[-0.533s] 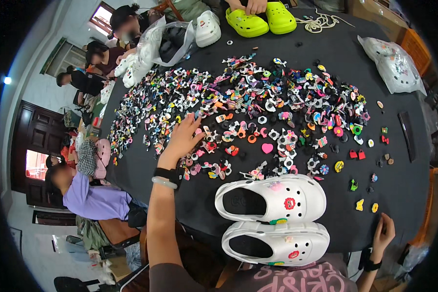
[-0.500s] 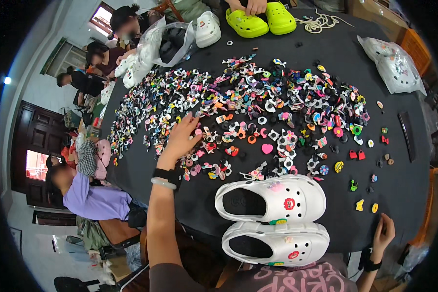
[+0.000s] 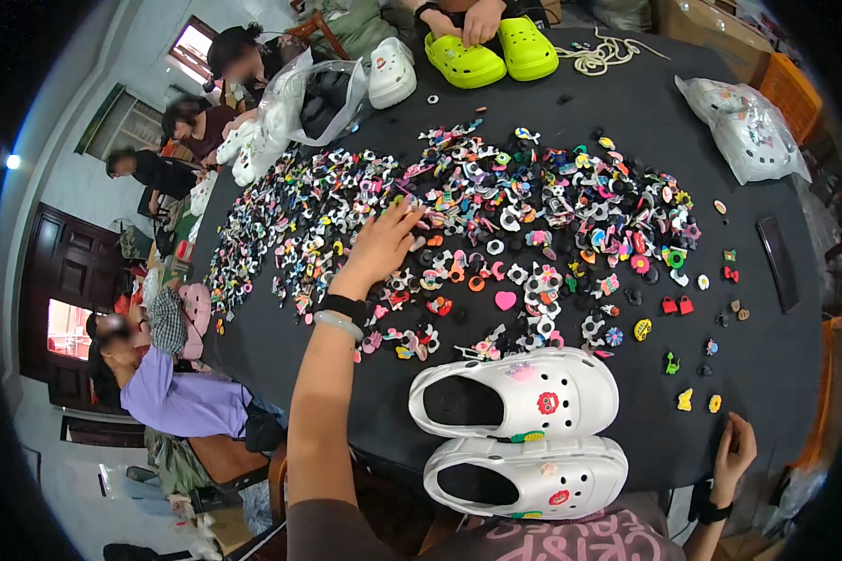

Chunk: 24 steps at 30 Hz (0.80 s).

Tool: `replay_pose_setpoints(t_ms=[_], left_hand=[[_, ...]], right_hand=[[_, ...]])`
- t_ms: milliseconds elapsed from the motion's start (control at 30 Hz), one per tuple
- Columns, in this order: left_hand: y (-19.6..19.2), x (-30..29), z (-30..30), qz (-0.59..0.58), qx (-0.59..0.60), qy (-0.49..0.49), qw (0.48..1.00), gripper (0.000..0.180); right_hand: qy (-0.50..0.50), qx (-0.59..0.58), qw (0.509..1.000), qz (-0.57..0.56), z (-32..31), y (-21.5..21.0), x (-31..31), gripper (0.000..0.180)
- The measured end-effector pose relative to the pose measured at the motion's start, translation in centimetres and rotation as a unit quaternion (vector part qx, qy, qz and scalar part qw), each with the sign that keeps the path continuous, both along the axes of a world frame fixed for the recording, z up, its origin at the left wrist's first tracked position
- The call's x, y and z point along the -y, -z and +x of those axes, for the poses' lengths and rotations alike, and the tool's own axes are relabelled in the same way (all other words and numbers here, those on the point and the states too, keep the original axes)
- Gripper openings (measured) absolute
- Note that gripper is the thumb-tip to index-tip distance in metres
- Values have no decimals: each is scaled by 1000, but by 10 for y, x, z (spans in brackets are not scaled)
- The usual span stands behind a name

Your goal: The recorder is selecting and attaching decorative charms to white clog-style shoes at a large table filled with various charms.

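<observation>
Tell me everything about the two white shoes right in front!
The white clogs are a pair lying side by side on their soles at the near edge of the black table, toes pointing right. They look like smooth, thick foam or rubber, with rounded toes, open dark insides and small holes on top. Each has little charms pushed in, including a red flower on the farther one and a red one on the nearer. Neither hand touches them.

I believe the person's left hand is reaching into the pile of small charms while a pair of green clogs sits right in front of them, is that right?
Not quite: the head view shows the clogs in front of the person are white. The left hand does reach into the charms.
</observation>
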<state>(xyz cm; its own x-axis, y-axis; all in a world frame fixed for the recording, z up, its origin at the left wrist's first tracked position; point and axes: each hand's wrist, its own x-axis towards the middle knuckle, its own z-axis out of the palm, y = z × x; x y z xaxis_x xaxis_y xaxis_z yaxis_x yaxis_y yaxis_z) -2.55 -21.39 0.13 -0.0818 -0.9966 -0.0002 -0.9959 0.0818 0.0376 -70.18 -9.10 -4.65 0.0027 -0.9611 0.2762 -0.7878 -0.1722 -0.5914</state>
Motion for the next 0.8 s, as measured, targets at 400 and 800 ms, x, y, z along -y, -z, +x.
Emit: replay_pose_setpoints(t_ms=[400,800], left_hand=[[-9,-32,49,34,99,-214,971,52],[-24,19,-37,-59,-108,60,991,51]], right_hand=[[-4,-8,1000,-11,6,-6,0,11],[0,-12,1000,8,1,-6,0,14]])
